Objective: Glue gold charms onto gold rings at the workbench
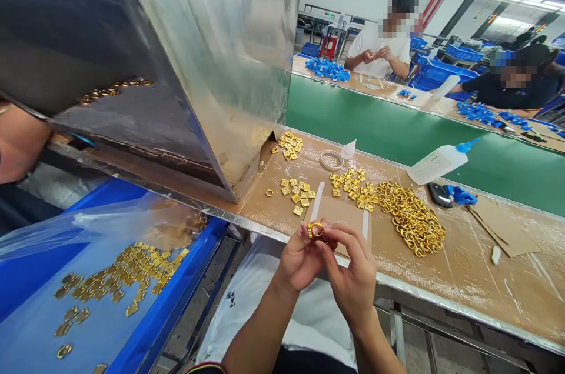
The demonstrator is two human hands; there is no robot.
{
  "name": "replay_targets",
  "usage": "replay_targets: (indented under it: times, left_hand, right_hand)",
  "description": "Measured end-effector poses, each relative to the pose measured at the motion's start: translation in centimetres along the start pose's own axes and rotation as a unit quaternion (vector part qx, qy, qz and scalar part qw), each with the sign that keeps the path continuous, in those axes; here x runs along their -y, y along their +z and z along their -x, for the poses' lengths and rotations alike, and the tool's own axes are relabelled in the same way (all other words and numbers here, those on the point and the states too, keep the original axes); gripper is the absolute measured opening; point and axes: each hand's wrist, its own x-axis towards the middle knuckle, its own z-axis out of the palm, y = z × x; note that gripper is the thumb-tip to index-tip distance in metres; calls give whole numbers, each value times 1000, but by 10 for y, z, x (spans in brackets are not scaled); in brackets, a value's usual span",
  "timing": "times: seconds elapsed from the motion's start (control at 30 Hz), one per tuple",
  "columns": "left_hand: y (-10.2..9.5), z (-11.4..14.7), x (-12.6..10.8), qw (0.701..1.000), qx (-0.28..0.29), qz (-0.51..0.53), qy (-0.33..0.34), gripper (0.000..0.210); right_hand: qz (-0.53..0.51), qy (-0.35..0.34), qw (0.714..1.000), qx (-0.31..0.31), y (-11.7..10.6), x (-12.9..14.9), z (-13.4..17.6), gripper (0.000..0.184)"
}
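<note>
A gold ring (315,230) is held between my two hands, just above the near edge of the bench. My left hand (298,259) pinches it from the left, with the fingers closed. My right hand (351,262) closes on its right side, and its fingertips partly hide the ring. Beneath the hands lies a cardboard piece (339,215) with white strips. Small square gold pieces (298,193) lie beyond my left hand, and another cluster of gold pieces (353,183) lies farther right. A heap of gold rings (410,218) sits right of my hands.
A large metal box (229,39) stands at left. Below it, a blue bin (132,339) holds gold pieces on plastic. A bottle (441,162), a black object (439,194) and a tape roll (331,160) lie on the bench. Co-workers sit across the green belt (353,112).
</note>
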Motion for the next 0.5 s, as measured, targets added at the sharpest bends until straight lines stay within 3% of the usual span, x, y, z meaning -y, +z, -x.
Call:
replay_targets:
  times: [0.17, 0.5]
  left_hand:
    - [2, 2, 1, 998, -43, 35, -10, 30]
    - [0, 7, -1, 999, 25, -24, 16, 40]
  right_hand:
    - [12, 14, 1000, -4, 0, 1, -3, 15]
    - [-49, 40, 998, 8, -4, 6, -8, 12]
